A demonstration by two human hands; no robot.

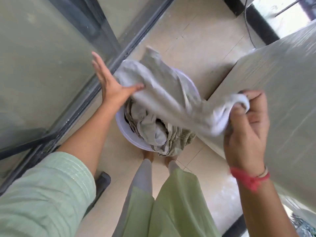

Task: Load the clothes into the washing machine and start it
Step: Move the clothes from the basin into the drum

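Note:
A pale grey-beige garment [164, 93] stretches in the air between my hands, above a white round tub [126, 134] on the floor. More crumpled beige clothes [153, 132] fill the tub. My right hand [248, 127] grips the garment's white end near a large grey wrapped appliance [282, 100], probably the washing machine. My left hand [109, 81] is spread with straight fingers; its thumb touches the cloth's other end.
A glass sliding door with a dark frame [85, 93] runs along the left. The beige tiled floor [196, 31] extends ahead. My bare feet [160, 157] stand just behind the tub. A dark skirting and cable [249, 23] lie at the far right.

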